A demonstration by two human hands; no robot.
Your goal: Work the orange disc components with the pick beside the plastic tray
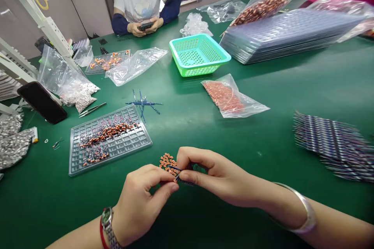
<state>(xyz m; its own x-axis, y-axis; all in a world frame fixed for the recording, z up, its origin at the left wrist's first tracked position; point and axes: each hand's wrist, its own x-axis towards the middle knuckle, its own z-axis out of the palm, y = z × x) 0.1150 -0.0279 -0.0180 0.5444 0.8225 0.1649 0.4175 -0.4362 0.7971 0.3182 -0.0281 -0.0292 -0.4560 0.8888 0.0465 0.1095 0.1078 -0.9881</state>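
Where hands [143, 198] [212, 173] cover them, dark pieces [185, 181] partly hidden, orange rings [167, 160] too

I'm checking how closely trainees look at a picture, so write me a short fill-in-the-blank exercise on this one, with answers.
1. The wrist behind the left hand bears a red band and a ____.
2. Close to the right hand lies a pile of small pieces coloured ____.
3. The person across the table holds a ____.
4. The pierced plastic ____ has a turquoise rim.

Missing words: watch; orange; phone; basket.
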